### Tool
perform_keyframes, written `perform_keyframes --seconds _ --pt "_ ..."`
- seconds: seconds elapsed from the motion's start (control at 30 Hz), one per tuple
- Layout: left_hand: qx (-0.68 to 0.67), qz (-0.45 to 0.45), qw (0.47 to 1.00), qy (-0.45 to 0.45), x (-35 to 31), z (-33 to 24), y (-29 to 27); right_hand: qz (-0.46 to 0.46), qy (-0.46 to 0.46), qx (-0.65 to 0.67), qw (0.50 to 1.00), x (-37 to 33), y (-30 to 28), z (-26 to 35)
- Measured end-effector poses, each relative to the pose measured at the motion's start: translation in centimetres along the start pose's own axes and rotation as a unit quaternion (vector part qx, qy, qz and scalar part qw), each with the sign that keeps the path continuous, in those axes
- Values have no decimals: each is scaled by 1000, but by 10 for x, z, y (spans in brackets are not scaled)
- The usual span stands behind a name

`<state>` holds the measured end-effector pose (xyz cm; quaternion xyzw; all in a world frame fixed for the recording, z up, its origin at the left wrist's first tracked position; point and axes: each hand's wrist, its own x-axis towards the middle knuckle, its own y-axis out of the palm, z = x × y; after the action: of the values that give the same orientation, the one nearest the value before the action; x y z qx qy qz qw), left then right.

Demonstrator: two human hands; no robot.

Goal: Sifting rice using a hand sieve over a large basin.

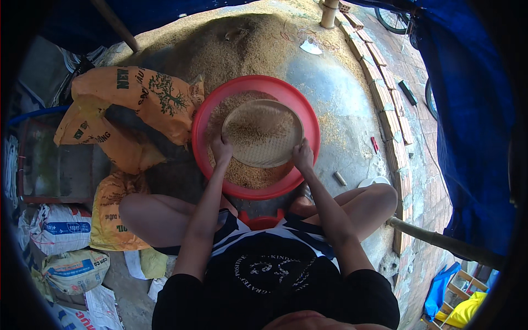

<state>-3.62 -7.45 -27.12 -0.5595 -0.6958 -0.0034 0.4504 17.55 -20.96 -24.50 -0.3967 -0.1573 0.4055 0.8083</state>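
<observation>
Both of my hands grip a round woven sieve (264,151) by its rim, holding it over a wide red basin (309,107). My left hand (222,149) is closed on the sieve's left edge, and my right hand (302,155) is closed on its right edge. A blurred heap of brown grain (261,125) lies on the far half of the sieve, while the weave shows bare on the near half. More grain (250,175) fills the basin below and around the sieve. The basin stands on the floor in front of my crossed legs.
Orange sacks (129,91) lie left of the basin, with white sacks (60,228) nearer. A large grain pile (242,44) spreads beyond it. A row of bricks (385,104) and a bamboo pole (440,240) are on the right. Blue tarps hang around.
</observation>
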Motion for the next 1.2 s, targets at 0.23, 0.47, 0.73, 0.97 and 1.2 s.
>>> perform_keyframes --seconds 0.23,0.47,0.73,0.97,1.2 --pt "-142 122 963 -193 53 -47 -35 -44 -59 56 996 1 -35 40" --pt "-134 119 970 -166 36 -31 -24 -83 -75 115 987 3 -13 23" --pt "-59 171 958 -221 18 -24 -15 -48 -54 -6 997 7 7 -9" --pt "-259 9 955 -144 67 -68 -36 -163 -113 191 961 7 -40 51" --pt "-86 108 972 -189 -9 -3 -2 -50 -34 16 998 -2 20 -16"
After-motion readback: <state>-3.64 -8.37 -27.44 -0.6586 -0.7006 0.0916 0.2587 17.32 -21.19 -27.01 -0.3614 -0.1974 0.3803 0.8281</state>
